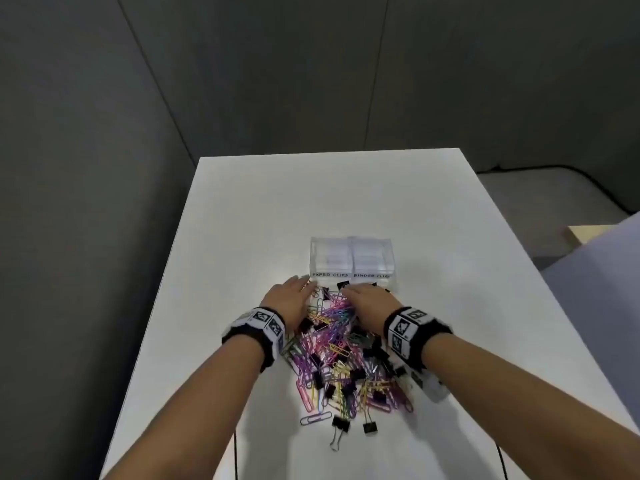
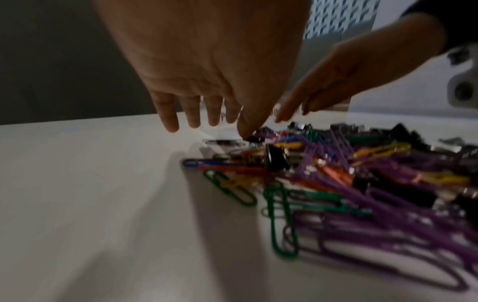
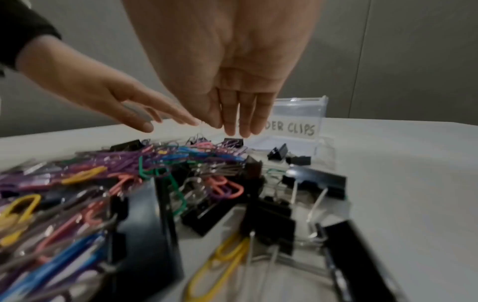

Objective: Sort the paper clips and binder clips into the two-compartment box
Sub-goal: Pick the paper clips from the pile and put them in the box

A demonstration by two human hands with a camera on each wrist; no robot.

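A mixed pile of coloured paper clips [image 1: 332, 327] and black binder clips [image 1: 374, 342] lies on the white table [image 1: 242, 237]. Behind it stands a clear two-compartment box [image 1: 351, 258], labelled PAPER CLIPS on the left and BINDER CLIPS on the right. My left hand [image 1: 291, 296] hovers over the pile's far left edge with straight fingers [image 2: 168, 120]. My right hand [image 1: 367, 299] hovers over the far right part, its fingers [image 3: 240, 122] straight and close together. Neither hand holds anything. The box's label [image 3: 297, 128] shows just past the right fingertips.
Two binder clips [image 1: 341, 426] and a pale paper clip [image 1: 315, 419] lie apart at the pile's near edge. Small binder clips [image 3: 278, 152] lie in front of the box. A black cable [image 1: 588, 181] runs along the floor at the right.
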